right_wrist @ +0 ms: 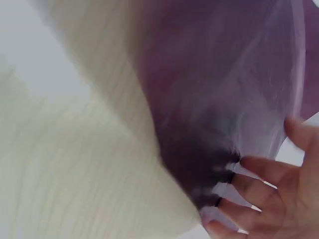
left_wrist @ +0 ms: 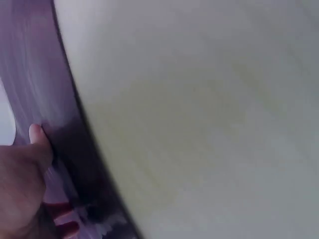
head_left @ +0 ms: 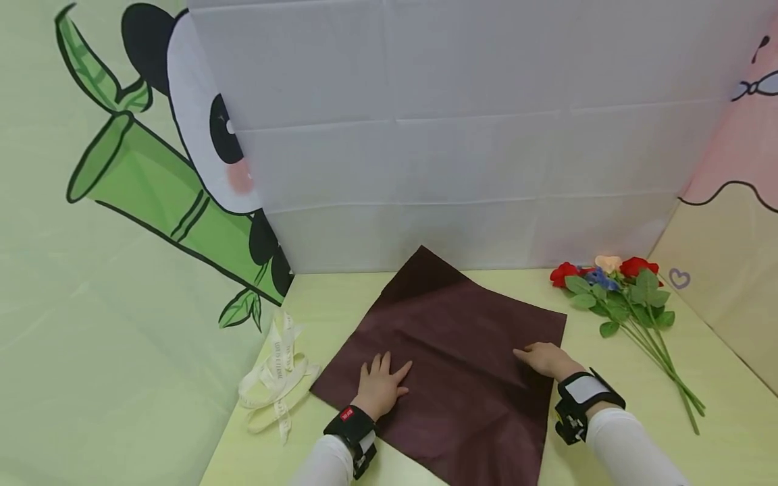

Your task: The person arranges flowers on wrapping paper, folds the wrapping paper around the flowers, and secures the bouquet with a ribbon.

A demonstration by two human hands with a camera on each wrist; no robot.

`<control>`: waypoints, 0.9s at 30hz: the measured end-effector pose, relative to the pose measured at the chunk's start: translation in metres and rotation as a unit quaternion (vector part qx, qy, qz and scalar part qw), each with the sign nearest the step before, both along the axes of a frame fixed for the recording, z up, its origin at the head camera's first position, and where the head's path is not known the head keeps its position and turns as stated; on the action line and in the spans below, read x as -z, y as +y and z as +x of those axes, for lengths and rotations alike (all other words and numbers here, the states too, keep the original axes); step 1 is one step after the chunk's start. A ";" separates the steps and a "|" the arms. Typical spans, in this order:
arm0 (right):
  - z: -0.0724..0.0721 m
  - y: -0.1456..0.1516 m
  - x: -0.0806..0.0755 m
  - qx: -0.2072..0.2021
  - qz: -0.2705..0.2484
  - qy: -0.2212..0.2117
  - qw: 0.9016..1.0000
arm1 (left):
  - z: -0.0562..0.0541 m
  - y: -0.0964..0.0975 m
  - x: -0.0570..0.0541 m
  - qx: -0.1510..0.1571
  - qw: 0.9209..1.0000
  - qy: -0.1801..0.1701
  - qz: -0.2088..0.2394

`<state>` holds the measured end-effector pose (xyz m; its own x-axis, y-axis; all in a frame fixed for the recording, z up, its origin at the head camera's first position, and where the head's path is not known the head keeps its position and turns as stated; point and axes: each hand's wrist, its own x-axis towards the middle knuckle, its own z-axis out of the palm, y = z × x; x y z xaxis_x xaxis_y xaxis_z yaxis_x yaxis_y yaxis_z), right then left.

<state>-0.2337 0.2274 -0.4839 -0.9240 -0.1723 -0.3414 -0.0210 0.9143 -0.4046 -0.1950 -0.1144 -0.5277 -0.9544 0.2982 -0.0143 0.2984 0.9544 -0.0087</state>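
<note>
A dark maroon sheet of wrapping paper (head_left: 462,364) lies askew on the pale table, one corner pointing at the back wall. On its left part rests my left hand (head_left: 378,388), fingers spread and pointing forward. My right hand (head_left: 547,359) touches the paper near its right edge, fingers reaching inward. In the left wrist view, the thumb and some fingers of the left hand (left_wrist: 22,186) show at the paper's glossy surface (left_wrist: 37,69). The right wrist view has the right hand's fingers (right_wrist: 256,199) extended, their tips on the paper (right_wrist: 214,84).
Cream printed ribbon (head_left: 279,378) sits in loose loops left of the paper. Several flowers with red, blue and peach heads and long green stems (head_left: 638,317) lie to the right. A white cloth wall (head_left: 462,162) stands behind the table, with printed cloth sides.
</note>
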 end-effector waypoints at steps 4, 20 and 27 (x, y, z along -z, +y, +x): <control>0.002 -0.003 0.002 0.004 0.006 -0.020 1.000 | -0.010 -0.002 0.005 -0.033 0.996 0.080 -0.024; 0.016 -0.005 0.018 0.006 0.091 0.032 0.995 | 0.032 0.067 -0.019 -0.103 0.987 -0.122 0.007; 0.015 -0.012 0.017 0.001 0.123 0.019 0.992 | 0.012 0.043 -0.007 -0.067 0.988 -0.126 0.066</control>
